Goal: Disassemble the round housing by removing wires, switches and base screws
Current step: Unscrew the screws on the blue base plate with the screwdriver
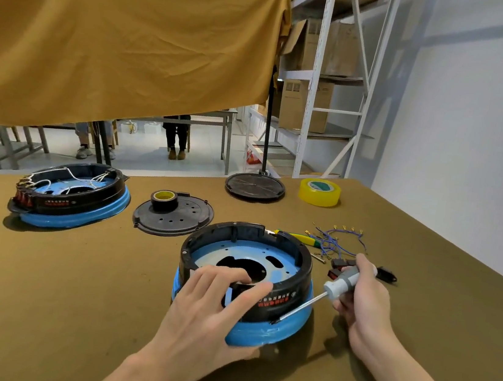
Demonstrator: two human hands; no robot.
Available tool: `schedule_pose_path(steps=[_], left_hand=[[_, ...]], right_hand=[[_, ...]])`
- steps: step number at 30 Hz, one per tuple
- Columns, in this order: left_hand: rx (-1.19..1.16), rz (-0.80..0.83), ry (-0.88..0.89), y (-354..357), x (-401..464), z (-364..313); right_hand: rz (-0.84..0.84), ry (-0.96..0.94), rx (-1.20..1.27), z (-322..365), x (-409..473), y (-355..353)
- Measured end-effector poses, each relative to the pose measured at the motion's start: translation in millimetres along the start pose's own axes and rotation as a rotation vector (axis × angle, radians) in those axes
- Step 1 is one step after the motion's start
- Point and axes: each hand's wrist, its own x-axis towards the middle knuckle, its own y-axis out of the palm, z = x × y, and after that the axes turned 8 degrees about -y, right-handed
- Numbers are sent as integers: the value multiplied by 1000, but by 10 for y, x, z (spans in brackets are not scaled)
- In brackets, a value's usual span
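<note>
Round housing steadied at lower centre of the frame while a screwdriver is applied to its side.

The round housing (244,282), a stiff black plastic ring on a blue base, sits on the bench (36,306); it is judged light and rigid, likely to slide or turn when pushed, so it is best braced at the rim. The left hand (215,307) is spread loosely over the near rim, fingers only lightly bent, pressing rather than gripping. The right hand (364,298) is curled round the grey handle of the screwdriver (309,303), whose tip meets the housing's wall just above the blue base. Removed wires (337,241) and switches (344,266) lie beyond, right of centre.
</note>
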Motion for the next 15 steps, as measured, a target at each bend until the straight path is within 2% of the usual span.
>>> schedule_pose_path(steps=[5,7,11,15], left_hand=[[-41,-29,-46,-55,94,-2],[-120,-70,-120,-104,171,2],[-316,-182,-379,-280,391,82],[-578,-399,-740,-493,588,241]], right_hand=[[-13,33,12,-21,48,-37],[-18,40,33,-11,73,-68],[62,58,178,74,83,-102],[178,91,324,232,-8,21]])
